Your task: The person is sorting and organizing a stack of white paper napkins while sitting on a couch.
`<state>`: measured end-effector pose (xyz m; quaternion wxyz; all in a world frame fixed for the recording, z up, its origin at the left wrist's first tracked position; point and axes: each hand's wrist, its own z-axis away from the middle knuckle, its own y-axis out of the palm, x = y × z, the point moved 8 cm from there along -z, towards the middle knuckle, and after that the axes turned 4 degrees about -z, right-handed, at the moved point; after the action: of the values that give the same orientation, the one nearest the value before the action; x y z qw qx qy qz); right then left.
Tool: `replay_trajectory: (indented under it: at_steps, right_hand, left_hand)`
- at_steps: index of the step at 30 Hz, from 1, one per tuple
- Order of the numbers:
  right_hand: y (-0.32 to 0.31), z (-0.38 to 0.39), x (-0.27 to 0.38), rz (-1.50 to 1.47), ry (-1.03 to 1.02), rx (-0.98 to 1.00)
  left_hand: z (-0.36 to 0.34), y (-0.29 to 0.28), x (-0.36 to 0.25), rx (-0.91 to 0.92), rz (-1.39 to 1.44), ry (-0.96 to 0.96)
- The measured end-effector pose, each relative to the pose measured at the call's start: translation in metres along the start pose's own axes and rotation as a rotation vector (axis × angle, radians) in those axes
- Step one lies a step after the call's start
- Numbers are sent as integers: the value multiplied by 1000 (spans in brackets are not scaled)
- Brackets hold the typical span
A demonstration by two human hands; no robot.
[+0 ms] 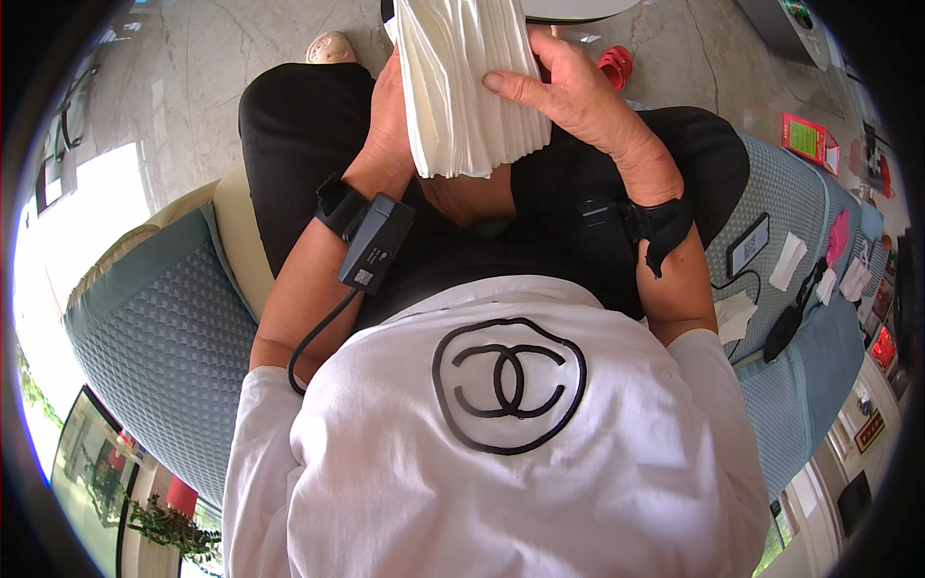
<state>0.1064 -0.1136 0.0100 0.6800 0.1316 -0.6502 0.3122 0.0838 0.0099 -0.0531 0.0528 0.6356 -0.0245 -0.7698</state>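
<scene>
A thick stack of folded white paper tissues (472, 96) is held up above my lap, its layered edges turned toward me. My right hand (578, 91) grips it from the right, the thumb pressed on the front layers and the fingers mostly hidden behind. On the opposite side my left hand (390, 120) clasps the stack; its fingers are out of sight behind the tissues. Strapped to my left wrist is a black box (378, 243) with a cable, and a black strap (665, 226) circles my right wrist.
I sit on a blue quilted sofa cover (173, 356). At my right lie a phone (748, 245), a white tissue (789, 261) and a pink cloth (837, 238). Red shoe (615, 67) and pale shoe (330, 48) stand on the marble floor. A round white edge (578, 10) shows beyond the stack.
</scene>
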Motion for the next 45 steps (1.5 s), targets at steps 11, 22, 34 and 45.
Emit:
replay_trajectory:
  at_steps: [11,22,34,45]
  right_hand:
    - [-8,1,-6,26,57,-15]
    - [-11,2,-3,1,57,-84]
    - [-19,3,-12,59,96,-156]
    - [-23,4,-13,-12,138,-211]
  left_hand:
    - [17,20,22,278,1049,-437]
    - [2,17,48,269,856,-316]
    - [2,27,33,376,935,-262]
    - [15,28,31,71,603,-543]
